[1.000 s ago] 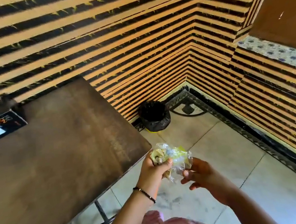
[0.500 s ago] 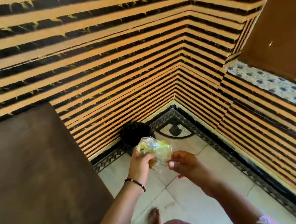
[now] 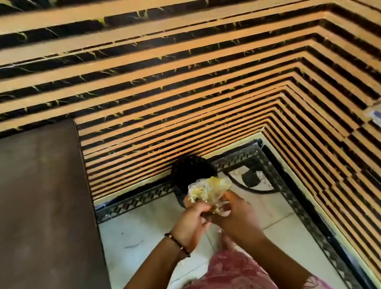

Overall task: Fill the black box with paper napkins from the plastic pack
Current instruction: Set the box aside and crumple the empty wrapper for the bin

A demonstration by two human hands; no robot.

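Left hand: left hand (image 3: 193,222), beaded bracelet (image 3: 177,243) at wrist; fingers curled, gripping the lower left of the plastic pack (image 3: 209,191).
Right hand: right hand (image 3: 236,216); fingers curled round the pack's lower right side.
Plastic pack: crumpled, clear with yellow print, held between both hands above the floor (image 3: 147,232).
Counter: dark brown counter (image 3: 34,213), left of the hands.
Bin: black bin (image 3: 191,169) on the floor against the striped wall (image 3: 177,85), just beyond the pack.

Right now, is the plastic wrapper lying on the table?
No, both the left hand and right hand hold the wrapper above the floor, beside the table.
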